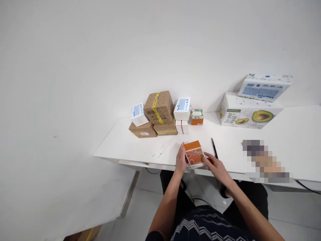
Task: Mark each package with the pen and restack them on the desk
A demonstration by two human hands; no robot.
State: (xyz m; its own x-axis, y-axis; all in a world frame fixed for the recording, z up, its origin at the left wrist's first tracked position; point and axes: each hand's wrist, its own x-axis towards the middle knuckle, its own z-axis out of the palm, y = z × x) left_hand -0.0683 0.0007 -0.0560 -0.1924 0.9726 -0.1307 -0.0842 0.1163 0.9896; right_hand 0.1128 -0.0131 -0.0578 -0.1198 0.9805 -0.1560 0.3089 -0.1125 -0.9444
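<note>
A small orange and white box with a reddish picture on its face is held tilted near the table's front edge. My left hand grips its left side, while my right hand has thumb and fingers closed on its lower right corner. Just beyond my right hand lies a black pen-like stick on the white table. Behind the held box stands a small green and orange box.
Brown cartons with yellow tape are stacked at the back left, with white Manhua packs on and beside them. At the back right, a blue-white Manhua pack leans on an avocado-printed box. A pixelated patch covers something at right.
</note>
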